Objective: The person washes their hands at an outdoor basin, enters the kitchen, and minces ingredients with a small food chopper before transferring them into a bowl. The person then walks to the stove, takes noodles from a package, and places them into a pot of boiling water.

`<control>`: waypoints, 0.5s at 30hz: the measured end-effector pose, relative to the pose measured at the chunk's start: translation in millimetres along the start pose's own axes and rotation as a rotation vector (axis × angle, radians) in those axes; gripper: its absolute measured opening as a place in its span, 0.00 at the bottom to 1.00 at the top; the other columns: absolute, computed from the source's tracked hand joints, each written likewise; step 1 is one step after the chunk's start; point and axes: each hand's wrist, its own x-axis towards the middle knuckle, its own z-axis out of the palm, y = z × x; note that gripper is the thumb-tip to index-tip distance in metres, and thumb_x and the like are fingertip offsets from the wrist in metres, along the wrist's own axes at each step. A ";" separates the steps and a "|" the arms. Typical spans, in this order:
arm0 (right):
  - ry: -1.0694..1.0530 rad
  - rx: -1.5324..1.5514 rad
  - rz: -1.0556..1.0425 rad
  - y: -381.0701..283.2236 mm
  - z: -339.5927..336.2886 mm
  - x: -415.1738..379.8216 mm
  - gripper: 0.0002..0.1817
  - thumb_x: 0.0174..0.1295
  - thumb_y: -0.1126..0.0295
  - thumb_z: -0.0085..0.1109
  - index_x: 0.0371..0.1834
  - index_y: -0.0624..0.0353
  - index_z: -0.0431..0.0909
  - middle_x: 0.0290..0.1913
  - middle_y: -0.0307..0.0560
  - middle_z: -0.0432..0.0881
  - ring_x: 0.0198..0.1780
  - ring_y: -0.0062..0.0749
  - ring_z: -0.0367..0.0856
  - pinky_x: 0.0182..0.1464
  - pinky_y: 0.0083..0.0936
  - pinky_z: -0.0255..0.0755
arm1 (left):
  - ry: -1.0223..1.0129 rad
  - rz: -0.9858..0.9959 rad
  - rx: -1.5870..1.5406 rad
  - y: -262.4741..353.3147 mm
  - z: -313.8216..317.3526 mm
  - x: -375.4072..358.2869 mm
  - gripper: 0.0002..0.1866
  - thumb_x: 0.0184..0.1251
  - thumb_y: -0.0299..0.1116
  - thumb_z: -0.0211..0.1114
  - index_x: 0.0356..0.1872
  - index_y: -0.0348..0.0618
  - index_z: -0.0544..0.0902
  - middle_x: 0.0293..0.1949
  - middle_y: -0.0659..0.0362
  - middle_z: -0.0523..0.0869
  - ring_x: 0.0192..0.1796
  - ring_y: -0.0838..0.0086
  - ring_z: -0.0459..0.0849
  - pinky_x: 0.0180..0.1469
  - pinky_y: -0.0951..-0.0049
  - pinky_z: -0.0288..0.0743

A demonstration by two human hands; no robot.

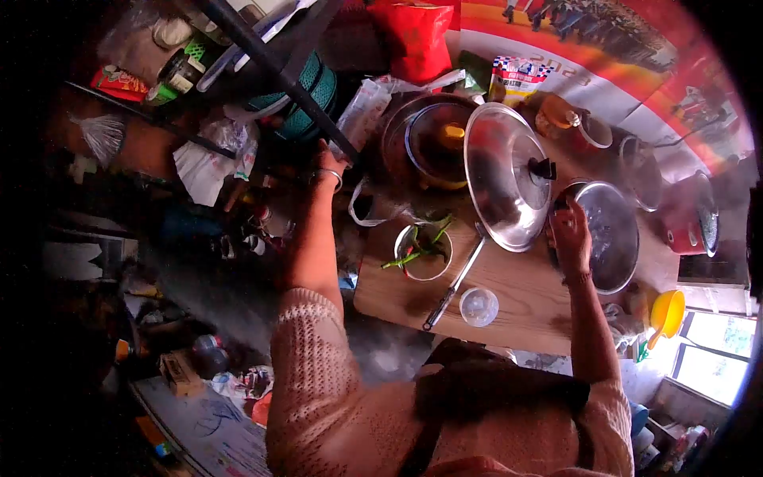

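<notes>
My right hand (571, 232) is closed at the left rim of a shiny metal pot (610, 238), by its dark handle. Next to it a steel lid (497, 171) with a black knob stands tilted. My left hand (331, 161), with a bracelet at the wrist, reaches far forward beside a black shelf post (278, 75); its fingers are mostly hidden. Nearest to it are a pale plastic bag (364, 115) and teal baskets (314, 91). Green peppers (429, 242) lie in a white bowl (433, 266), closer to me.
On the wooden table (524, 298) are a long-handled utensil (455, 288), a clear plastic cup (479, 307) and a dark pot with a yellow knob (433, 143). A red bag (412, 40) stands at the back. A yellow dipper (667, 314) is at the right, near the window.
</notes>
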 end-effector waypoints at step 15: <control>-0.081 0.139 0.281 9.9 -59.9 -119.1 0.27 0.60 0.75 0.59 0.63 0.58 0.64 0.42 0.40 0.77 0.30 0.21 0.76 0.27 0.14 0.70 | -0.163 -0.172 -0.083 41.5 -25.9 -15.0 0.15 0.50 0.35 0.68 0.38 0.39 0.84 0.39 0.53 0.87 0.41 0.63 0.85 0.44 0.64 0.77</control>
